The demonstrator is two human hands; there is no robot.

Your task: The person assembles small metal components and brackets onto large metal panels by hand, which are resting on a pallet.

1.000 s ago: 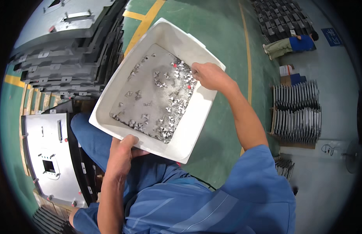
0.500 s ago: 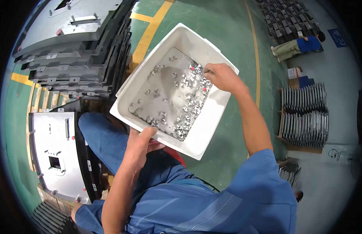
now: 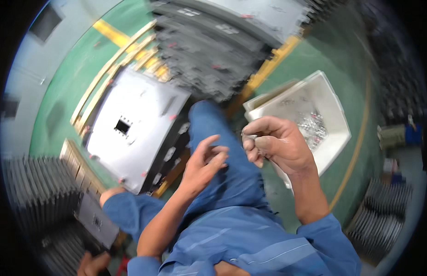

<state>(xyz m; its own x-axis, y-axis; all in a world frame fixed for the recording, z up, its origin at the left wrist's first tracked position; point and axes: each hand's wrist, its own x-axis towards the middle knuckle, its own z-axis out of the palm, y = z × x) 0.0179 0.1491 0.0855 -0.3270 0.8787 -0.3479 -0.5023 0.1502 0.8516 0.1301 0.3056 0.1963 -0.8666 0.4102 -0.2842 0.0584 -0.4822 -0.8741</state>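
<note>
1. Since the earlier frame, both hands have come off the white bin (image 3: 330, 115), which now sits to the wearer's right, partly behind the right hand (image 3: 278, 142) in my feed.
2. Nearest me, that right hand pinches a small metal piece (image 3: 251, 137) between thumb and fingers.
3. The left hand (image 3: 205, 168) is released, fingers loosely bent, over the blue trousers (image 3: 236, 184); I see a clear gap between the two hands.
4. More metal bits (image 3: 313, 129) lie inside the bin; its right wall shows bare. I can't tell what the bin rests on.
5. Leftward, a silver panel (image 3: 135, 103) has its right edge near the knee, so I read little room there.
6. Behind the knee, a dark stack (image 3: 209, 50) shows ragged edges.
7. Green floor (image 3: 330, 174) lies open between the bin and a yellow line (image 3: 356, 165); well past that, a person (image 3: 413, 134) in blue.
</note>
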